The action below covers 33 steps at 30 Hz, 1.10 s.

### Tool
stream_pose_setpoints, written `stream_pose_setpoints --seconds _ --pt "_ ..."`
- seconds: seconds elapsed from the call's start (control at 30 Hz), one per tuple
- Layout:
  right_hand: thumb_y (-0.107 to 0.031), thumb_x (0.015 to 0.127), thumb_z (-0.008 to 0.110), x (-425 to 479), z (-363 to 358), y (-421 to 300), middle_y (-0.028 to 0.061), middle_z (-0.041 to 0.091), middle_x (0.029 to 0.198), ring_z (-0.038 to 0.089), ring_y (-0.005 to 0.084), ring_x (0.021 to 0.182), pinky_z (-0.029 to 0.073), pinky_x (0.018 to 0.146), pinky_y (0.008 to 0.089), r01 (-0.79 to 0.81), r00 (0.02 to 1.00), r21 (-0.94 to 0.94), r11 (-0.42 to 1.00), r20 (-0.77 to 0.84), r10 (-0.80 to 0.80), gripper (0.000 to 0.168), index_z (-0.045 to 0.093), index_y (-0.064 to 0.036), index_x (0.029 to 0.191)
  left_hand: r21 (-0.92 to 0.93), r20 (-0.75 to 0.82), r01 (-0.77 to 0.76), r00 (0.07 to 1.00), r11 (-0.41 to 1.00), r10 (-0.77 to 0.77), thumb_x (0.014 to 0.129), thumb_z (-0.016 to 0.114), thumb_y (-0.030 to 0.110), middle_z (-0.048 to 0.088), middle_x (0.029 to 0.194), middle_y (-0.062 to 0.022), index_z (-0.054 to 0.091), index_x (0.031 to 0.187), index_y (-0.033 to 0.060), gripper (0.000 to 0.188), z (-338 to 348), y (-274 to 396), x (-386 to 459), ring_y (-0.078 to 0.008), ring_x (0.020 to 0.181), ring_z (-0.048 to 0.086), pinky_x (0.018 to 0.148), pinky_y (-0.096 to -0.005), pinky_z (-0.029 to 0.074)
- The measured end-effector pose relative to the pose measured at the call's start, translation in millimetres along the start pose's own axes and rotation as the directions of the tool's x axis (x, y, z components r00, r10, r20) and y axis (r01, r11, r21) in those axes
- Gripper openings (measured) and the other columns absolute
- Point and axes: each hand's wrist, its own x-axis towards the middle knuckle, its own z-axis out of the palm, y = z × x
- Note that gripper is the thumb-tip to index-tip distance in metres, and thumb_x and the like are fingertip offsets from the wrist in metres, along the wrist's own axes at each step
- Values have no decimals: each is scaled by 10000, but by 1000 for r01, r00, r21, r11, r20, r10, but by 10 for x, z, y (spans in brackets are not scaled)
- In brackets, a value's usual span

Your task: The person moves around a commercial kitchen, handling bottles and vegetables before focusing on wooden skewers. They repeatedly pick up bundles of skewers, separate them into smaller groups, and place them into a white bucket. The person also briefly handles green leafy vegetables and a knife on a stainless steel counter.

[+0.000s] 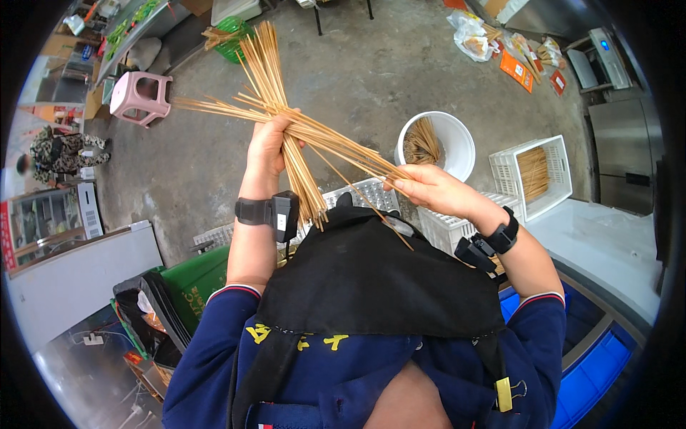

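Note:
My left hand (270,142) is closed around a thick bundle of bamboo skewers (266,64) whose far end fans out beyond the fist. Across it, at an angle, lies a second, thinner bundle of skewers (340,140), also pinned under my left thumb. The near end of this thinner bundle is pinched between the thumb and fingers of my right hand (431,187). One stray skewer (364,197) slants away from the bundles and its tip overlaps the black apron (380,273). Both wrists wear black straps with small devices.
A white bucket (460,145) holding more skewers stands ahead on the right, near a white plastic crate (560,177) of sticks. Bagged packets (471,40) lie on the concrete floor. At left are a pink stool (140,99), a green bin (201,276) and a person in camouflage clothing (61,153).

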Motion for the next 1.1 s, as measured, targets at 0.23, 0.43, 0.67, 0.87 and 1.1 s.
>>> stream_pose_setpoints --seconds 0.23,0.43,0.67,0.87,1.1 --pt "-239 893 465 -410 -71 -15 114 542 731 534 192 684 415 633 322 57 980 -294 954 -165 -109 255 539 -6 965 -7 -79 -7 997 1000 7 747 648 85 550 626 -58 515 772 25 148 10 -10 51 -140 454 533 352 -237 453" --pt "-232 831 565 -728 -227 48 103 532 599 491 197 535 401 536 313 -189 923 -371 909 -382 35 206 568 -26 818 -150 -114 -2 993 989 -15 760 633 88 526 594 -24 533 730 53 109 -314 198 229 -125 434 487 367 -228 413" --pt "-297 823 580 -1242 -454 514 88 474 512 441 177 475 370 488 319 -325 790 -436 840 -613 -12 310 562 -13 700 -189 -273 -39 962 981 -14 728 676 49 554 662 -30 532 784 54 154 -514 277 233 -114 544 534 412 -199 423" --pt "-290 896 490 -1281 -729 1169 -4 512 618 476 111 585 390 568 267 42 282 -102 994 -953 -110 288 585 -32 809 -294 -350 -14 932 956 -94 767 620 21 529 621 -22 495 781 55 131 -774 242 159 -108 449 489 378 -186 419" --pt "-271 896 490 -594 -912 1712 18 560 619 504 131 582 403 557 284 71 225 -21 997 -974 -36 292 573 -28 756 -293 -289 75 943 953 -163 776 609 33 532 611 -15 489 760 63 125 -582 46 0 -101 439 485 382 -180 421"
